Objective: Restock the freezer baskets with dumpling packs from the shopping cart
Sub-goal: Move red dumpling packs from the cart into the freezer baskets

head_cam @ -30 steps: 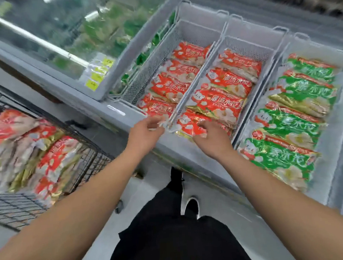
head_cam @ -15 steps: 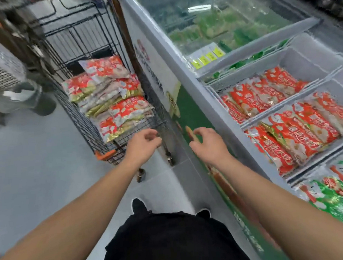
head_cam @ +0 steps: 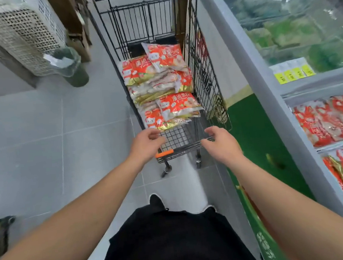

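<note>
1. Grey tiled shop floor, running between a perforated metal cabinet at upper left and a chest freezer at right.
2. Long grey chest freezer with a glass sliding lid; green front panel below; yellow price labels on the lid frame.
3. Black wire shopping cart, standing just beside the freezer front; orange tab on its near rim.
4. Red-and-white plastic dumpling packs with gold edges, heaped in the cart; the nearest pack lies just beyond both hands.
5. White freezer baskets at right edge, holding red dumpling packs in rows.
6. Dark green bin with a clear liner, on the floor beside the cabinet.
7. Left hand, bare, over the cart's near rim; fingers loosely curled, holding nothing.
8. Right hand, bare, above the near rim; fingers relaxed and slightly spread, holding nothing.
</note>
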`<action>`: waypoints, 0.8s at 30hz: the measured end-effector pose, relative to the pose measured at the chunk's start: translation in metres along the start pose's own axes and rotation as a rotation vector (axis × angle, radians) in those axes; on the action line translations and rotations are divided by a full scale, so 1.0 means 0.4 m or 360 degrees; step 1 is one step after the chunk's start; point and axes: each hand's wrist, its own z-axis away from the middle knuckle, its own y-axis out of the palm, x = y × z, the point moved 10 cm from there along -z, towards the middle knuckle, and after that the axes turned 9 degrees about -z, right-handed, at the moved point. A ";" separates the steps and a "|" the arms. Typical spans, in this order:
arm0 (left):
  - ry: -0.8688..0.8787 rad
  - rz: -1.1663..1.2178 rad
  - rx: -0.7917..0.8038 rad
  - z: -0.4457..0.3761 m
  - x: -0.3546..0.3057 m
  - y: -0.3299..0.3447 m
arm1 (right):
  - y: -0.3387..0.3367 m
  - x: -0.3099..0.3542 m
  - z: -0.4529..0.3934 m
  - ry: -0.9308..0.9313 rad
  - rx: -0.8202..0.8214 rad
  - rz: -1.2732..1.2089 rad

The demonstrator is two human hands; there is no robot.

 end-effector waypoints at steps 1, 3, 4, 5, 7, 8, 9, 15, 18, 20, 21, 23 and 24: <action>-0.0001 0.0008 0.0021 -0.014 0.004 -0.008 | 0.007 0.012 -0.011 0.0003 0.0005 0.0010; -0.0032 0.0041 0.0048 -0.045 0.021 -0.026 | 0.027 0.037 -0.037 0.0008 0.0038 0.0042; -0.0048 0.0052 0.0058 -0.063 0.027 -0.033 | 0.037 0.046 -0.053 0.0017 0.0061 0.0057; -0.0066 0.0065 0.0067 -0.081 0.032 -0.036 | 0.044 0.053 -0.071 0.0028 0.0084 0.0069; -0.0124 0.0106 0.0053 -0.119 0.045 -0.040 | 0.057 0.062 -0.118 0.0045 0.0119 0.0071; -0.0138 0.0120 0.0037 -0.133 0.046 -0.040 | 0.058 0.064 -0.137 0.0050 0.0126 0.0062; -0.0156 0.0122 0.0027 -0.152 0.048 -0.039 | 0.062 0.064 -0.162 0.0060 0.0136 0.0059; -0.0291 0.0122 0.0036 -0.293 0.042 -0.001 | 0.105 0.030 -0.339 0.0161 0.0274 0.0087; -0.0419 0.0105 0.0018 -0.377 0.054 0.029 | 0.145 -0.009 -0.438 0.0221 0.0394 0.0059; -0.0547 0.0084 0.0014 -0.450 0.066 0.064 | 0.164 -0.047 -0.522 0.0303 0.0470 0.0030; -0.0588 0.0075 0.0023 -0.467 0.075 0.074 | 0.170 -0.057 -0.538 0.0326 0.0488 0.0014; -0.0668 0.0024 0.0034 -0.531 0.090 0.105 | 0.176 -0.088 -0.602 0.0377 0.0530 0.0001; -0.0707 0.0005 0.0043 -0.566 0.097 0.121 | 0.177 -0.103 -0.636 0.0397 0.0547 -0.0001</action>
